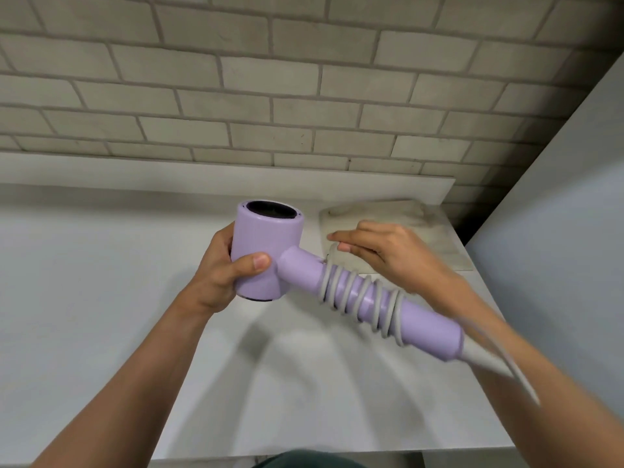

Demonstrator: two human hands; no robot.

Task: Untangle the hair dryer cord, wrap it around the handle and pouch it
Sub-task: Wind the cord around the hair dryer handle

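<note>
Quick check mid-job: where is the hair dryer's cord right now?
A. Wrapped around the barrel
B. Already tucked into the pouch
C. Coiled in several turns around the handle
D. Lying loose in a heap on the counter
C: the grey cord sits in several turns around the lilac hair dryer's handle, while the left hand grips the barrel and the right hand guides the cord's end near the top turn.
</note>
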